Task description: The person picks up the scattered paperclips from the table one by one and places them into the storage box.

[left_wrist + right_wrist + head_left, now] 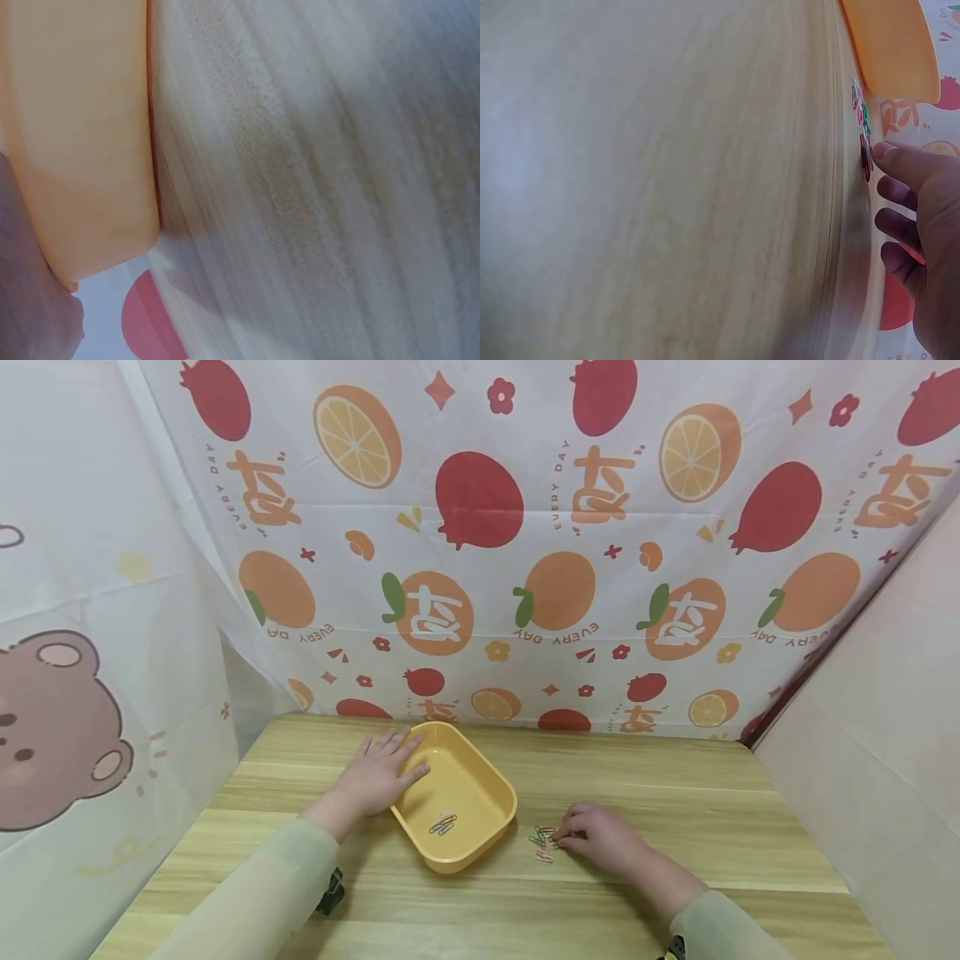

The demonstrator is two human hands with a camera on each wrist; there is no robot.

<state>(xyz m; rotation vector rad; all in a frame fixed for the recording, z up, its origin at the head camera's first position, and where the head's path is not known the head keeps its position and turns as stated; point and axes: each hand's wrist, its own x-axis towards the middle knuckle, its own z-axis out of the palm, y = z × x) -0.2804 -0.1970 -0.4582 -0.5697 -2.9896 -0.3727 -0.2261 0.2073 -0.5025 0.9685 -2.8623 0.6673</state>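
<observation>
My left hand (378,772) rests with spread fingers on the left rim of a yellow plastic basin (480,789); its thumb reaches over the inside. A few paper clips (442,824) lie on the basin floor. To the right of the basin, a small cluster of coloured paper clips (542,839), green, red and pink, lies on the table. My right hand (603,839) pinches at the cluster's right edge, thumb and index finger close together on a clip. The right wrist view shows the thumb (886,150) right beside the clips (864,124), with the other fingers curled.
A wood-grain table (637,777) carries everything. Behind it hangs a fruit-print cloth (480,610); a bear-print cloth (172,635) stands at the left and a plain pale one (877,693) at the right. The basin wall (82,150) fills part of the left wrist view.
</observation>
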